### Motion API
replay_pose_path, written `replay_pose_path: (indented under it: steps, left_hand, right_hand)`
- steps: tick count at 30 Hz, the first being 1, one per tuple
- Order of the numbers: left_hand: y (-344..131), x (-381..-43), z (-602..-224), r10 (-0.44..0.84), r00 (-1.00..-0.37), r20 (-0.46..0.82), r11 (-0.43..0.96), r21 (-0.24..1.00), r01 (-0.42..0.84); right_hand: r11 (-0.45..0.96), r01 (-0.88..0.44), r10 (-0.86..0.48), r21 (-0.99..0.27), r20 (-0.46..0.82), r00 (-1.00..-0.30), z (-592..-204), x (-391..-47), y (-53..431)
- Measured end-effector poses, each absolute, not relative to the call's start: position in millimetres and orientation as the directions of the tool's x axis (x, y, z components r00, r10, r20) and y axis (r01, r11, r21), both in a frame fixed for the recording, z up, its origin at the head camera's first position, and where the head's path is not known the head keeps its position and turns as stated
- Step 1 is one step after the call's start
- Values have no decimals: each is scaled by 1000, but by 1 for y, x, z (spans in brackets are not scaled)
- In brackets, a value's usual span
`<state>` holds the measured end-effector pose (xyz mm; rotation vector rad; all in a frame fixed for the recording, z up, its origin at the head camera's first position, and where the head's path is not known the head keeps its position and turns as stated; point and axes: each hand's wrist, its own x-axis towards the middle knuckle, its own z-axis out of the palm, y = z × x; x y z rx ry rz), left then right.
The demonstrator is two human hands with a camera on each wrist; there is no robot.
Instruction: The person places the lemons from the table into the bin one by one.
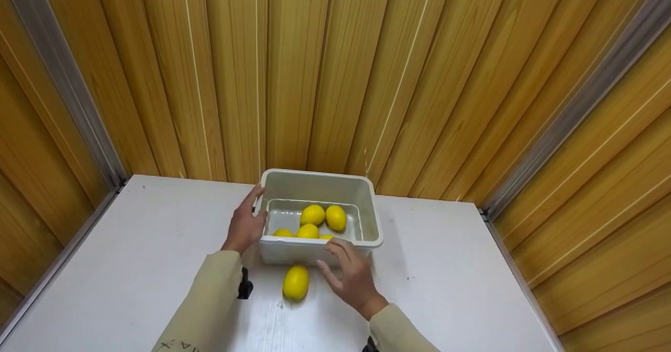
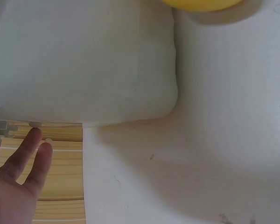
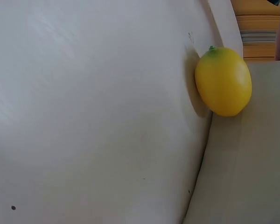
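A light grey plastic bin [image 1: 321, 251] stands on the white table with several yellow lemons [image 1: 313, 215] inside. The left hand [image 1: 246, 226] is at its left side, fingers and thumb right at the rim. In the left wrist view, the fingers [image 2: 25, 156] of that hand reach fairly straight towards the bin wall [image 2: 84, 60]. Over the near rim, by the right corner, is the right hand [image 1: 354, 277], its fingertips at the edge and its thumb spread away. One lemon [image 1: 296, 283] lies on the table in front of the bin. No part of the right hand shows in the right wrist view.
The white table [image 1: 451, 268] extends on both sides of the bin. Wood-patterned panels [image 1: 293, 79] rise behind it, with grey metal posts [image 1: 73, 79] at the corners. A second panelled side stands at the right.
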<state>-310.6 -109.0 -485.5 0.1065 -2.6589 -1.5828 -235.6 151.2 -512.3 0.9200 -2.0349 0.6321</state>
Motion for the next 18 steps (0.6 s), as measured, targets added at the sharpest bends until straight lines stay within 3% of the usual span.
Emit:
replay_pose_path:
  steps: [18]
  left_hand:
    - [-109,-312,-486,-78,-997,15,486,874,-25]
  right_hand:
    - [651,-740,-437,-168,714,-547,-525,-223,142]
